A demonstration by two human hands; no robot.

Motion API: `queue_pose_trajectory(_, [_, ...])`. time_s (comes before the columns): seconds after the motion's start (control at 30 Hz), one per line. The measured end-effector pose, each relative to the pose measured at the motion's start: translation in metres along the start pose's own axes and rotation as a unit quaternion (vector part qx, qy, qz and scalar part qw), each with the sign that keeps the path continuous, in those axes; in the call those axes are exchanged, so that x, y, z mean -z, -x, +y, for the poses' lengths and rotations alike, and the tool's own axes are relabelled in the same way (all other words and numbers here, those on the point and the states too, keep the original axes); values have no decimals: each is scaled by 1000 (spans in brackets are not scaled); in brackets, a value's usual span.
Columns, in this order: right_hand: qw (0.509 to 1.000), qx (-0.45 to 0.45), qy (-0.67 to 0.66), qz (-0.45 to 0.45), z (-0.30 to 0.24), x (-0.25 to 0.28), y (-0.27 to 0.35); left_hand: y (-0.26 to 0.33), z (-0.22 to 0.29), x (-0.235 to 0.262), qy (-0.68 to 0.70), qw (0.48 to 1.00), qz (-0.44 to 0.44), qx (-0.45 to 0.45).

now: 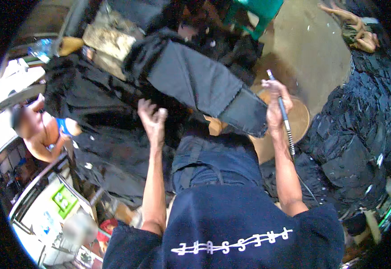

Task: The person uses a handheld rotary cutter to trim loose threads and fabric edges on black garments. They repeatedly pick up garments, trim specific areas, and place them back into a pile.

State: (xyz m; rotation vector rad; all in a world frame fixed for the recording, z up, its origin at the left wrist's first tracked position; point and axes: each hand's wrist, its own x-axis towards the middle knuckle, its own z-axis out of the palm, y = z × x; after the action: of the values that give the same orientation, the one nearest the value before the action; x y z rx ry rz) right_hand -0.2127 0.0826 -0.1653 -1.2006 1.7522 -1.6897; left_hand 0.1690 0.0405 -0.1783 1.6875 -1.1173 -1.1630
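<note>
Head view: a trouser leg lies under a hand-held rotary tool.

The right hand (pixel 274 105) is clenched around a thin metal tool (pixel 281 105) with a ribbed flexible shaft trailing down past the wrist, its tip pointing up. Just left of it, a dark grey denim leg (pixel 195 80), flat and matte with a frayed hem, slopes across a round wooden stand (pixel 299 119). The left hand (pixel 153 117) hovers released, fingers loosely curled, over black cloth (pixel 110 148) beside the leg. Heaped dark jeans (pixel 357 134) lie crumpled at the right on the floor (pixel 312 54).
</note>
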Motion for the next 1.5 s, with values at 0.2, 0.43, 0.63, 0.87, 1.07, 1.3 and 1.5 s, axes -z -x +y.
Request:
queue_pose_trajectory(0.2, [985,-67,153,-51,-27,-72,9,-222,81,45,-359,913,62,-183])
queue_pose_trajectory(0.43, [983,-126,135,-9,1,-39,16,-296,93,8,-295,929,-223,1])
queue_pose_trajectory(0.63, [978,-151,139,-25,20,-13,25,-290,77,-3,-626,728,-135,-246])
queue_pose_trajectory(0.87, [952,-243,162,89,51,191,101,-167,89,-22,-254,937,-231,-66])
queue_pose_trajectory(1.07, [914,-259,87,300,85,299,109,-98,53,-172,115,938,-272,182])
queue_pose_trajectory(1.3, [809,-74,475,338,17,494,65,73,107,-357,57,859,-357,363])
queue_pose_trajectory(1.5, [808,-121,472,331,-8,571,55,145,102,-460,-102,891,-432,-95])
